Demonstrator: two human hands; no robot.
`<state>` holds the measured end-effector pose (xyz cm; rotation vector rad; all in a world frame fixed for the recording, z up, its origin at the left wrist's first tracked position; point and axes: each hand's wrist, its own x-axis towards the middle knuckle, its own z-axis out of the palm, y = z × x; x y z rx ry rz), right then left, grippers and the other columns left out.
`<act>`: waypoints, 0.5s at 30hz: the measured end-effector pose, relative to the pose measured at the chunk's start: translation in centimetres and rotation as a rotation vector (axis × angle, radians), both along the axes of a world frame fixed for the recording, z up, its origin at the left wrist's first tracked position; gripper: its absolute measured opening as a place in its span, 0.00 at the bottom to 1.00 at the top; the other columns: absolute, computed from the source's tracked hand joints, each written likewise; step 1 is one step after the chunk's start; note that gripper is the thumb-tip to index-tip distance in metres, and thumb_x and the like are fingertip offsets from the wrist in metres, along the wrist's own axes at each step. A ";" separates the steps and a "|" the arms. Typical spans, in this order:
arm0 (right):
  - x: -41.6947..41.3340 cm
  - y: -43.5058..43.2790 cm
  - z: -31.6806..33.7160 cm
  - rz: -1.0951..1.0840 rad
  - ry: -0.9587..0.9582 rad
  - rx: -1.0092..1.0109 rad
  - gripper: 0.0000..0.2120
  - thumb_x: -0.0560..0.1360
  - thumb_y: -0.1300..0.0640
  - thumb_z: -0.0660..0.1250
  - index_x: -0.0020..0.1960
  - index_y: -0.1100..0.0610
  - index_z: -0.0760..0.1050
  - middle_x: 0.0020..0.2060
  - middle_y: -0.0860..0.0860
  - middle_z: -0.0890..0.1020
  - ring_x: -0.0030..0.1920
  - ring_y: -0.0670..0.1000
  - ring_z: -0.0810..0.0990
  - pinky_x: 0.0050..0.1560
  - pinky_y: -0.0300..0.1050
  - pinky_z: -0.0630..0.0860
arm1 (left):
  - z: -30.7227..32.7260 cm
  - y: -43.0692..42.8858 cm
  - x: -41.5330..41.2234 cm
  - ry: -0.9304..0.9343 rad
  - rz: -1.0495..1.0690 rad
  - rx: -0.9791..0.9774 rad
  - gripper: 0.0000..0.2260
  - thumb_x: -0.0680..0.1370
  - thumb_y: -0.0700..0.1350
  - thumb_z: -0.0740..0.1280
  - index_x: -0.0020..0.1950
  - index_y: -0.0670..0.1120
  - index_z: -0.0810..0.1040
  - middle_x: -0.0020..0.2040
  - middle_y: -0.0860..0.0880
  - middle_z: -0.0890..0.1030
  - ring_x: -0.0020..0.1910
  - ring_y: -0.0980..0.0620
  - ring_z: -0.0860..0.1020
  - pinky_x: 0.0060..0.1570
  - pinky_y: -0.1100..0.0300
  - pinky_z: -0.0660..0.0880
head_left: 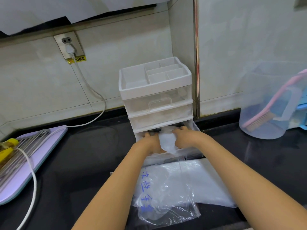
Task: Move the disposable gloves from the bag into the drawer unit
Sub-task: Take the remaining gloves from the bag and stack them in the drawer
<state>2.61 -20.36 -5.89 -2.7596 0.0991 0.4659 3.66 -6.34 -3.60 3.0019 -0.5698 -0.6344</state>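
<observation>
A white and clear drawer unit (156,90) stands on the black counter against the wall. Its bottom drawer (191,153) is pulled out toward me. Inside that drawer lies a crumpled stack of translucent disposable gloves (167,140). My left hand (150,141) and my right hand (185,137) reach into the drawer on either side of the gloves, fingers curled on the stack. In front of the drawer lies the clear plastic bag (166,196) with blue writing, a flat pile of gloves (207,181) still lying on it.
A purple board (33,161) with a metal rack and a yellow item lies at the left, with a white cable (93,90) running from the wall socket. A clear jug (269,103) holding a pink brush stands at the right.
</observation>
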 end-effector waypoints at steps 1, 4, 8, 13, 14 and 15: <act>-0.1 0.1 0.1 -0.009 0.006 -0.007 0.31 0.78 0.61 0.54 0.78 0.53 0.46 0.76 0.55 0.49 0.74 0.60 0.56 0.69 0.54 0.64 | 0.0 0.0 -0.1 -0.033 0.022 0.007 0.30 0.81 0.51 0.61 0.78 0.48 0.50 0.77 0.45 0.52 0.75 0.44 0.55 0.70 0.51 0.57; -0.2 0.4 0.4 -0.027 0.010 -0.026 0.31 0.78 0.61 0.54 0.78 0.53 0.47 0.76 0.56 0.50 0.73 0.60 0.58 0.69 0.53 0.64 | -0.3 0.2 -0.2 -0.085 0.113 0.016 0.34 0.78 0.53 0.65 0.78 0.49 0.51 0.77 0.41 0.52 0.71 0.42 0.61 0.66 0.46 0.62; -1.1 0.8 1.4 -0.041 -0.065 0.046 0.25 0.78 0.63 0.54 0.75 0.57 0.59 0.71 0.59 0.64 0.67 0.59 0.69 0.59 0.47 0.70 | -0.6 0.4 0.1 -0.088 0.096 -0.048 0.32 0.77 0.56 0.66 0.76 0.51 0.56 0.74 0.43 0.60 0.40 0.51 0.60 0.50 0.54 0.56; -3.8 0.1 2.6 -0.069 -0.286 0.340 0.18 0.77 0.62 0.59 0.66 0.55 0.72 0.63 0.51 0.74 0.64 0.52 0.72 0.53 0.37 0.69 | -0.3 0.6 0.3 0.021 0.063 -0.180 0.29 0.74 0.58 0.68 0.72 0.48 0.67 0.65 0.50 0.73 0.61 0.47 0.71 0.59 0.57 0.70; -4.3 -0.1 2.9 -0.078 -0.337 0.373 0.18 0.77 0.61 0.60 0.67 0.55 0.72 0.64 0.51 0.74 0.61 0.51 0.74 0.53 0.38 0.70 | 0.0 0.8 0.2 0.021 0.107 -0.209 0.32 0.73 0.58 0.70 0.72 0.47 0.66 0.65 0.49 0.73 0.59 0.47 0.73 0.54 0.58 0.71; -4.8 -0.2 3.3 -0.081 -0.389 0.381 0.17 0.77 0.61 0.61 0.66 0.54 0.73 0.63 0.51 0.76 0.58 0.49 0.76 0.53 0.38 0.71 | 0.5 0.9 0.0 0.015 0.135 -0.237 0.32 0.73 0.58 0.71 0.71 0.45 0.67 0.63 0.48 0.74 0.57 0.48 0.74 0.49 0.60 0.70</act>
